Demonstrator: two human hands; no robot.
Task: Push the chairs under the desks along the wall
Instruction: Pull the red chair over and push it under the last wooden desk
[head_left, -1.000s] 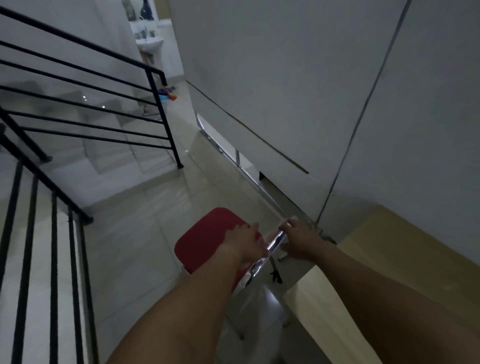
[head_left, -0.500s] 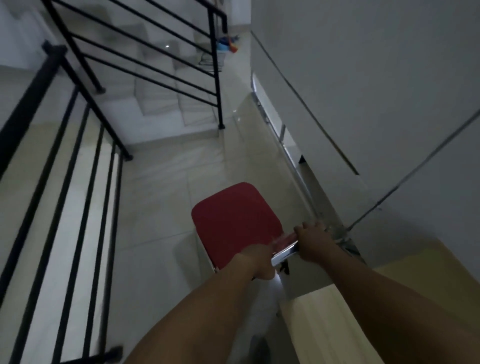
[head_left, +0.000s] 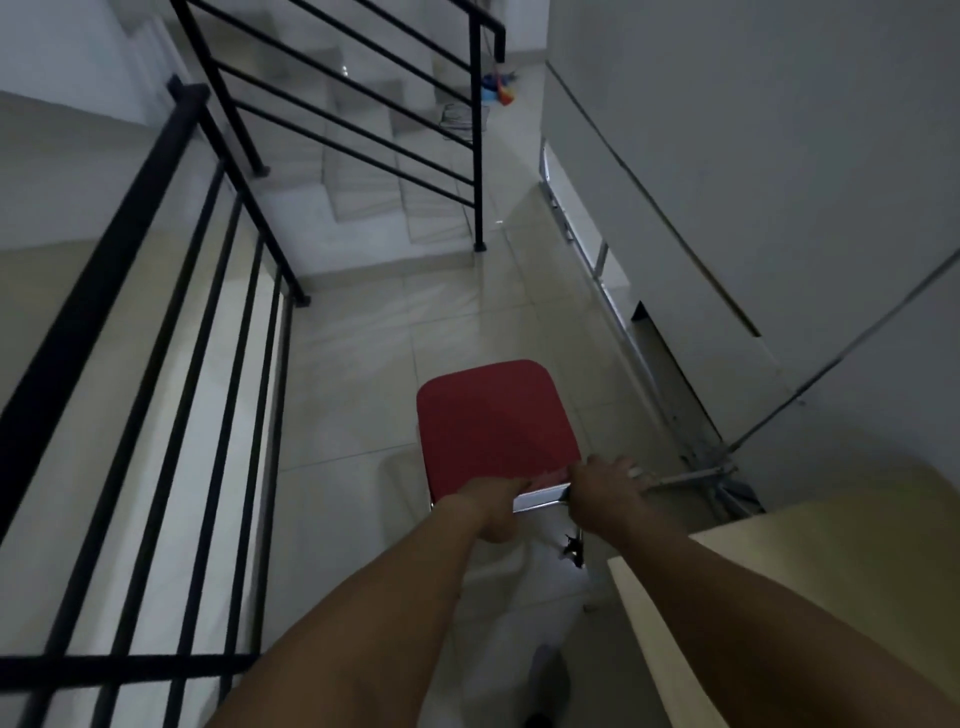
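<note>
A chair with a red seat (head_left: 496, 423) and a shiny metal back rail (head_left: 540, 500) stands on the tiled floor in the middle of the head view. My left hand (head_left: 493, 506) grips the left end of that rail. My right hand (head_left: 605, 496) grips its right end. A light wooden desk top (head_left: 810, 561) lies at the lower right, against the grey wall. The chair stands to the left of the desk corner, out in the open floor, with its seat pointing away from me.
A black metal railing (head_left: 171, 332) runs along the left, with stairs (head_left: 374, 176) going up behind it. A thin metal pole (head_left: 831, 358) leans on the right wall above a low gap. Small coloured items (head_left: 498, 85) lie on the floor far ahead.
The chair seat has swung from slanting left to pointing straight ahead, and my view has turned left and down. Both hands have kept their grip on the back rail.
</note>
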